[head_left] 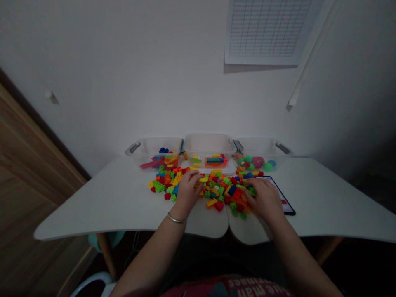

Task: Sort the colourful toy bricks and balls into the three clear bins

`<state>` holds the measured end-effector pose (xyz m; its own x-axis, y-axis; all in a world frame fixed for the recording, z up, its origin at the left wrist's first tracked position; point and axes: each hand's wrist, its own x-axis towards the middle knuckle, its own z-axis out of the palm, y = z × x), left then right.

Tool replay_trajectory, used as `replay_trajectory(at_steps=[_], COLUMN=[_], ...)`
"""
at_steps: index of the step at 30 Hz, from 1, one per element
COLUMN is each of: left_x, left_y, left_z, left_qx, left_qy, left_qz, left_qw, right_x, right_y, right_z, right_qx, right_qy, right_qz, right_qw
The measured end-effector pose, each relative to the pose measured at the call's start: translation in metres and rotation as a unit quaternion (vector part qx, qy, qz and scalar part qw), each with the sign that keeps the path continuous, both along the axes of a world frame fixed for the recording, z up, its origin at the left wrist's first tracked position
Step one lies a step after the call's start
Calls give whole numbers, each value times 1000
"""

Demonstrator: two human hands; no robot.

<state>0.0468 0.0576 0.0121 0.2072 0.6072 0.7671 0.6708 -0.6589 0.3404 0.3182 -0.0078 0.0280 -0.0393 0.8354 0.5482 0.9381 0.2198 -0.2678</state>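
A heap of small colored building bricks (216, 190) is spread over the middle of the white table. My left hand (188, 189) lies on the heap's left part, with a yellow brick (203, 180) at its fingertips between thumb and fingers. On the right side of the heap is my right hand (264, 197), its fingers stretched out and thumb apart, touching bricks near a dark blue brick (232, 190) and orange ones. I see nothing held in it. Some bricks under both hands are hidden.
Along the wall stand three clear bins: a left bin (148, 144) with bricks, a middle bin (208, 142) with a few pieces, and a right bin (260, 145) with colored balls. A tablet (287, 205) lies beside my right hand. The white table (123, 206) has a seam at its front.
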Motion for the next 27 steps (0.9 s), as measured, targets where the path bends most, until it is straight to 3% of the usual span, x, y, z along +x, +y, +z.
replay_trajectory(at_steps=[8,12,22,27], left_x=[-1,-2,-1,-1], left_y=[0,2,1,1], left_z=[2,1,-1,0], left_qx=[-21,-31,-103,-109], left_qy=[-5,-2,-60,-65], left_qz=[-4,-15,1,-25], left_qw=[1000,999,993,992], right_x=[21,20,-8,-22], right_y=[4,11,14,12], right_z=[-26,-37,-29,-33], right_qx=[-45,-32,10,41], right_qy=[-43,-24,108,82], right_qz=[48,52,24,37], right_qw=[997,998,994,995])
